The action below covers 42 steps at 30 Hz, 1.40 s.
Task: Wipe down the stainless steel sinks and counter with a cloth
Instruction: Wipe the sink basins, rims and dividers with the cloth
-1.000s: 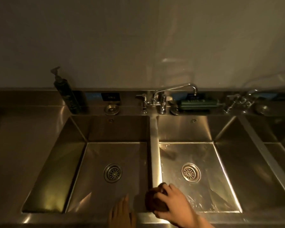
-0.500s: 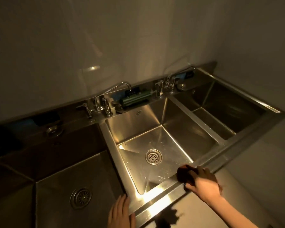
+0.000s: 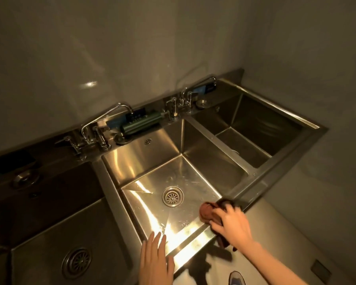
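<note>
one cloth, right hand gripping, sink rim

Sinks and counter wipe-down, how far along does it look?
Done: nothing plainly; the middle sink shows wet streaks. In hand: the right hand holds the cloth on its front rim, left hand flat beside. Left: left sink and right sink, unclear if wiped.

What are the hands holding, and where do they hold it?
The right hand grips a bunched reddish-brown cloth over its middle; the left hand holds nothing.
</note>
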### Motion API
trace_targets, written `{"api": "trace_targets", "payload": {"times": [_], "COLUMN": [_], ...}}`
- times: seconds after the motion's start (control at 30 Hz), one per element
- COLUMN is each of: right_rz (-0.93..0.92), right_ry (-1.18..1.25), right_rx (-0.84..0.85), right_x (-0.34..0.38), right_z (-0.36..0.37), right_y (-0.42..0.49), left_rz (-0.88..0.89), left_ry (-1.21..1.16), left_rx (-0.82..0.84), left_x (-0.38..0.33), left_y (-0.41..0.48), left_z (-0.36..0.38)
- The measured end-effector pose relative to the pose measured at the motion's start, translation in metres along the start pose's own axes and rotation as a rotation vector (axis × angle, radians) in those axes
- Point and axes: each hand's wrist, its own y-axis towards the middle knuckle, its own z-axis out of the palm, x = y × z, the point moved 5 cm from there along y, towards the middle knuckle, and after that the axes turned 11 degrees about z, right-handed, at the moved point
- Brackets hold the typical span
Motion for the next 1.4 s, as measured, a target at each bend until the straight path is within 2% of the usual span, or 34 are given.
{"api": "trace_targets", "payload": {"times": [0.23, 0.53, 0.7, 0.83, 0.9, 0.97, 1.03, 1.13, 1.23, 1.3, 1.4], "right_rz": [0.139, 0.177, 0.082, -0.297, -0.415, -0.485, -0.454, -0.276, -0.136, -0.144, -0.327], "right_ry": [-0.004, -0.155, -0.136, -0.084, -0.055, -0.04, -0.04, -0.07, -0.05, -0.03, -0.044], "right_rx": [0.08, -0.03, -0.168, -0.187, -0.109, -0.108, -0.15, -0.137, -0.144, -0.142, -0.112], "right_x": [-0.121, -0.224, -0.214, -0.157, -0.136, -0.138, -0.163, -0.215, -0.239, -0.229, -0.192], "right_z": [-0.035, -0.058, -0.054, -0.045, -0.045, -0.05, -0.058, -0.065, -0.069, -0.071, -0.062], "right_y": [0.097, 0.179, 0.159, 0.112, 0.104, 0.113, 0.134, 0.175, 0.191, 0.185, 0.167], "left_rz": [-0.013, -0.232, -0.342, -0.398, -0.424, -0.429, -0.434, -0.446, -0.432, -0.359, -0.258], "left_ry": [-0.033, 0.089, 0.056, 0.024, 0.003, 0.007, -0.009, -0.005, -0.074, -0.065, -0.086], "left_rx": [0.067, -0.04, 0.125, 0.122, 0.16, 0.16, 0.17, 0.143, 0.29, 0.298, 0.278], "left_x": [-0.045, -0.094, -0.138, -0.157, -0.159, -0.158, -0.156, -0.154, -0.161, -0.171, -0.186], "left_y": [0.036, 0.095, 0.133, 0.154, 0.155, 0.154, 0.154, 0.158, 0.168, 0.181, 0.209], "left_z": [0.025, 0.053, 0.073, 0.084, 0.088, 0.089, 0.089, 0.092, 0.105, 0.112, 0.11]}}
